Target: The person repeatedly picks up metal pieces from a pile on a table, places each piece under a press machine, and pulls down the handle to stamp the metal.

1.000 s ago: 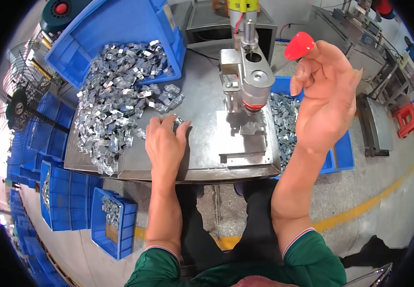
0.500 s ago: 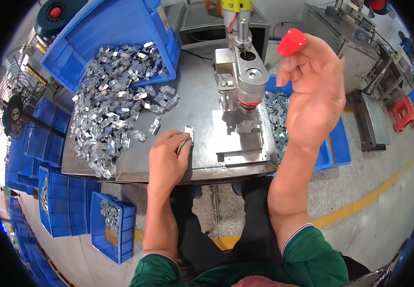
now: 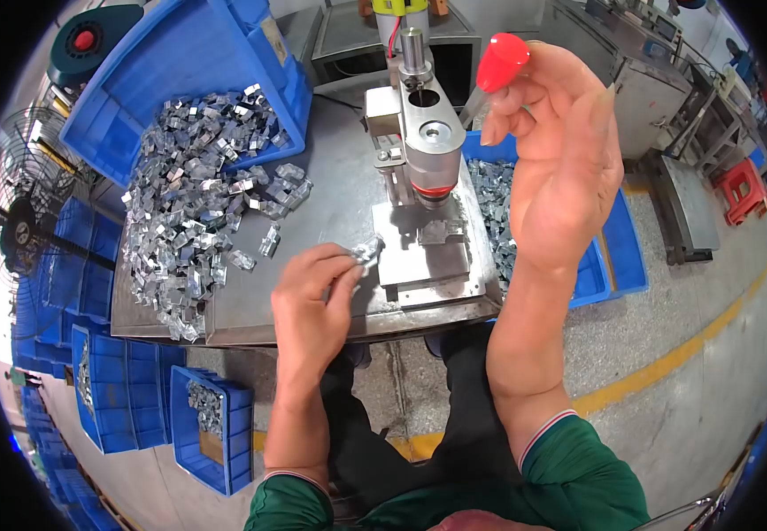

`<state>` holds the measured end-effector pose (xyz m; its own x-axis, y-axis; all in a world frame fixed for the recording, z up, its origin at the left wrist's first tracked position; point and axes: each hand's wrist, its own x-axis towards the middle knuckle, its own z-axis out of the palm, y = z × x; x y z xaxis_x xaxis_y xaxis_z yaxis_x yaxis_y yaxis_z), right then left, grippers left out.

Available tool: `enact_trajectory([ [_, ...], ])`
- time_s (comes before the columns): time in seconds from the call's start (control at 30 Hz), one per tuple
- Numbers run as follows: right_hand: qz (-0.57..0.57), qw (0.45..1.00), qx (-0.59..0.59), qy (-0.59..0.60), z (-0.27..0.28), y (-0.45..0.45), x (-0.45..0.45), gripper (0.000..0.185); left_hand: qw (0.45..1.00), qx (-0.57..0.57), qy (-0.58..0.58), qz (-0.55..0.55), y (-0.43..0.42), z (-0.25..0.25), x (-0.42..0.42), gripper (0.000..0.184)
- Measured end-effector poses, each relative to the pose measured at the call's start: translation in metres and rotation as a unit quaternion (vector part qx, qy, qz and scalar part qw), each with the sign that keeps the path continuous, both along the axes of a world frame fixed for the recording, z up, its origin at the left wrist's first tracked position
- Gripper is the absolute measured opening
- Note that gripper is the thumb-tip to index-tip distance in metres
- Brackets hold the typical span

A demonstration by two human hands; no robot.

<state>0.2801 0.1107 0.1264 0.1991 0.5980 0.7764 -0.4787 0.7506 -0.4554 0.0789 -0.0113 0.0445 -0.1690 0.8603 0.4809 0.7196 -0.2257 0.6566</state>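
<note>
My left hand (image 3: 311, 305) pinches a small shiny metal part (image 3: 366, 249) just left of the press's base plate. My right hand (image 3: 565, 168) is raised at the right, its fingers curled against the red knob (image 3: 503, 62) of a lever and its palm turned toward me. The bench press (image 3: 435, 146) stands between the hands, its red-ringed head above a fixture. A metal piece (image 3: 441, 232) shows in that fixture; whether it is loose or part of the fixture I cannot tell.
A large heap of metal parts (image 3: 184, 212) spills from a tipped blue bin (image 3: 118, 124) onto the steel table (image 3: 335, 150). Right of the press stands a blue bin (image 3: 627, 257) beside more parts. Blue crates (image 3: 246, 442) stand on the floor at left; a red stool (image 3: 742, 196) is far right.
My left hand has lifted the metal part from the table and brought it right, toward the press. My right hand stays at the red knob. The whole view has shifted slightly.
</note>
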Motion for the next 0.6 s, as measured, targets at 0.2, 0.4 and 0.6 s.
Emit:
enact_trajectory([
  [0.2,-0.04,0.997,0.002,-0.059,-0.005,0.0,0.005,0.064,0.995,0.049,0.034,-0.074,0.021,-0.003,0.036,0.01],
  [0.4,-0.035,0.998,0.002,-0.059,-0.005,0.001,0.007,0.065,0.995,0.06,0.044,-0.064,0.034,-0.006,0.046,0.009],
  [0.6,-0.037,0.998,-0.001,-0.058,-0.005,0.0,0.009,0.066,0.997,0.053,0.032,-0.042,0.037,-0.007,0.05,0.009],
])
